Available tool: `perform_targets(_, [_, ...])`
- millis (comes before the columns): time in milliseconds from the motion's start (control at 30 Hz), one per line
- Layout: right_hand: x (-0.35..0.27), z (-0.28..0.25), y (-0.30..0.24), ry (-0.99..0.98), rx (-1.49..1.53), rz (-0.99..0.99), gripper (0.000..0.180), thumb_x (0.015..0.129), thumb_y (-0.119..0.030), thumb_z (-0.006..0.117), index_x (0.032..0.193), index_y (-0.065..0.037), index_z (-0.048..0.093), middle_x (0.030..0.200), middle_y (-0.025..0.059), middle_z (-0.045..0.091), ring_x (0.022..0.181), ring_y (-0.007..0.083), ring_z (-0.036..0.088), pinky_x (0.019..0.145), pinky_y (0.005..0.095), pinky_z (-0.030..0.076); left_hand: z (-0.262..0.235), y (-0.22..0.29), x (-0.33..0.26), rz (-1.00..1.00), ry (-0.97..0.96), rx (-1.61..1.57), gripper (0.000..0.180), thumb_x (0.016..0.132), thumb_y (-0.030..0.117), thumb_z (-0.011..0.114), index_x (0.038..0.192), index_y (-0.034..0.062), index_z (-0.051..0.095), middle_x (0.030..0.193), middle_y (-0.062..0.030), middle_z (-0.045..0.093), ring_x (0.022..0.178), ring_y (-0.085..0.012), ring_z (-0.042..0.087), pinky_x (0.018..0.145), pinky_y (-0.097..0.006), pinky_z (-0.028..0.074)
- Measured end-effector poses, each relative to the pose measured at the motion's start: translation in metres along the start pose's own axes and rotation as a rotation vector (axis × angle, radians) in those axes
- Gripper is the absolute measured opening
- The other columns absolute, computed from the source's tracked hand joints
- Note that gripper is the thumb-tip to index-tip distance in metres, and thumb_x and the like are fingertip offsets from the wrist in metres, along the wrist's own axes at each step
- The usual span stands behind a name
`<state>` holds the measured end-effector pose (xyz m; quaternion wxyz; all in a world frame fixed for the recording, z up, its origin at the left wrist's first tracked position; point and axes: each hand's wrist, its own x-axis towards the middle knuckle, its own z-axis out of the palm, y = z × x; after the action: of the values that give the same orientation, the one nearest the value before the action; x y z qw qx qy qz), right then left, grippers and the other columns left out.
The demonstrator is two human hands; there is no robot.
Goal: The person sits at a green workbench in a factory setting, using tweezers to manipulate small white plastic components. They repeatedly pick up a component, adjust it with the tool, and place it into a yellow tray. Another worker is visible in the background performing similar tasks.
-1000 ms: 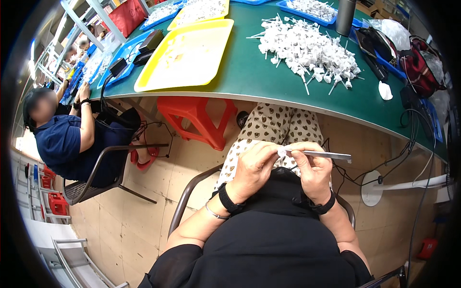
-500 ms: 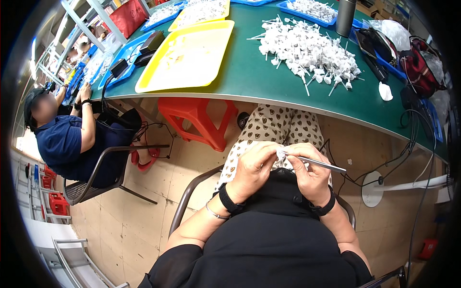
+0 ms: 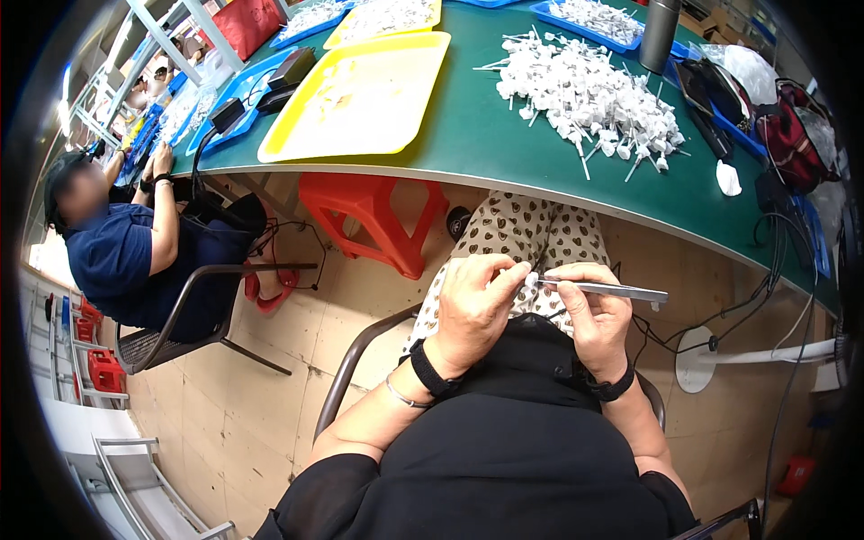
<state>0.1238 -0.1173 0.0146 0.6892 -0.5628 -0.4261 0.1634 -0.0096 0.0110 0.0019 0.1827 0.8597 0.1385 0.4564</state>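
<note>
Above my lap, my left hand (image 3: 477, 301) pinches a small white piece (image 3: 531, 281) between thumb and fingertips. It looks like the white parts piled on the table, but its exact kind is too small to tell. My right hand (image 3: 594, 310) is closed around metal tweezers (image 3: 621, 291), held almost level. Their tips point left and meet the white piece; the blunt end sticks out to the right. On the green table (image 3: 468, 135) ahead lies a heap of white parts with thin stems (image 3: 589, 94).
A yellow tray (image 3: 360, 135) with a few small bits sits at the table's near edge, left of the heap. A dark bottle (image 3: 660, 36), bags (image 3: 792, 130) and cables lie rightward. A red stool (image 3: 373, 211) stands under the table. A seated co-worker (image 3: 135, 234) works at left.
The tweezers have turned to lie more level and reach slightly further right. The white piece stays at my left fingertips. The whole view has shifted a little.
</note>
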Motion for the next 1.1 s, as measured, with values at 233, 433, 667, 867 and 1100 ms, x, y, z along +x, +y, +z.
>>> perform_targets(233, [0.0, 0.0, 0.002, -0.012, -0.028, -0.017, 0.008, 0.097, 0.002, 0.071, 0.104, 0.003, 0.071, 0.096, 0.0079, 0.072, 0.08, 0.0113, 0.068, 0.071, 0.0238, 0.054, 0.0, 0.001, 0.0, 0.011, 0.002, 0.019, 0.038, 0.073, -0.003, 0.081, 0.108, 0.0112, 0.075, 0.099, -0.0027, 0.07, 0.087, -0.0235, 0.063, 0.076, -0.035, 0.047])
perform_targets(433, [0.0, -0.006, -0.003, -0.087, -0.029, 0.056, 0.01, 0.102, 0.0, 0.063, 0.11, 0.005, 0.065, 0.106, 0.0123, 0.071, 0.096, 0.0168, 0.071, 0.086, 0.028, 0.059, 0.0, 0.001, 0.0, 0.013, 0.001, 0.021, 0.036, 0.075, -0.003, 0.081, 0.108, 0.0116, 0.075, 0.098, -0.0028, 0.07, 0.087, -0.0232, 0.064, 0.077, -0.035, 0.047])
perform_targets(667, [0.004, -0.005, -0.007, 0.072, 0.171, 0.036, 0.011, 0.1, 0.001, 0.066, 0.11, 0.006, 0.066, 0.104, 0.0122, 0.072, 0.092, 0.0156, 0.071, 0.082, 0.0262, 0.057, -0.006, 0.0, 0.017, -0.032, 0.045, -0.067, 0.029, 0.082, 0.0, 0.078, 0.108, 0.0113, 0.073, 0.096, -0.0032, 0.07, 0.083, -0.0231, 0.066, 0.074, -0.036, 0.046])
perform_targets(867, [0.005, -0.012, -0.006, 0.111, 0.181, 0.014, 0.015, 0.101, -0.002, 0.065, 0.115, 0.005, 0.063, 0.107, 0.0119, 0.072, 0.092, 0.015, 0.071, 0.087, 0.0278, 0.059, -0.049, -0.07, 0.127, -0.159, 0.416, 0.028, 0.016, 0.095, 0.007, 0.073, 0.107, -0.0023, 0.074, 0.081, -0.0151, 0.073, 0.068, -0.0215, 0.066, 0.069, -0.033, 0.053])
perform_targets(1100, [0.01, -0.011, -0.009, 0.105, 0.166, -0.002, 0.015, 0.101, -0.002, 0.066, 0.114, 0.004, 0.065, 0.106, 0.0104, 0.071, 0.094, 0.0147, 0.07, 0.086, 0.0274, 0.059, -0.054, -0.179, 0.17, 0.03, 0.248, 0.626, 0.046, 0.092, 0.024, 0.076, 0.133, 0.0054, 0.067, 0.105, -0.014, 0.076, 0.096, -0.0284, 0.073, 0.09, -0.042, 0.056])
